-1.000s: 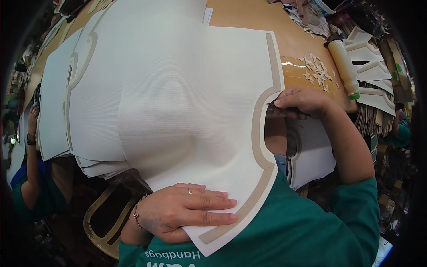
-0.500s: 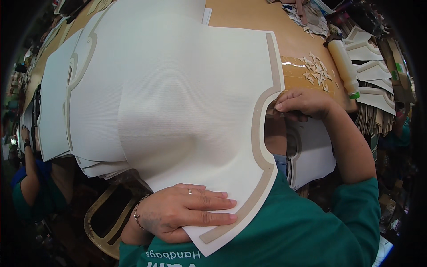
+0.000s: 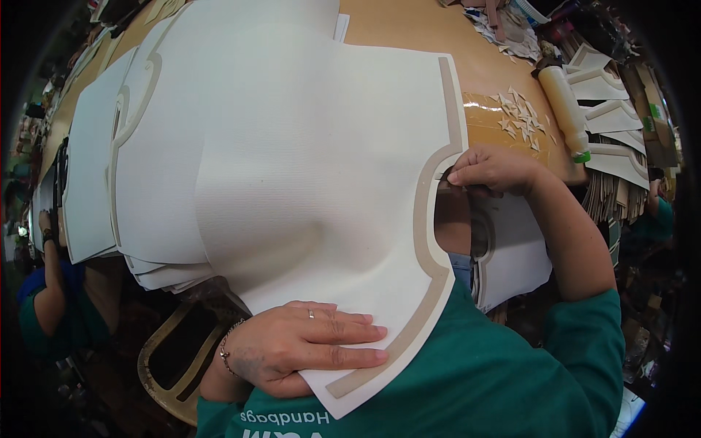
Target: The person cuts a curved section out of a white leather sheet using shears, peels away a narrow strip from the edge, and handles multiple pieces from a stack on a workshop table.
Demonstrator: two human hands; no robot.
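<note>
My left hand lies flat, fingers extended and nearly together, on the lower corner of a large white ribbed sheet edged with a flat beige strip. My right hand is closed at the sheet's curved notch, gripping what seems to be a small dark tool, though shadow blurs it. The sheet spreads from the tan tabletop down over my lap. Beyond my right hand are pale pointed scraps and an amber cylindrical bottle with a green cap.
</note>
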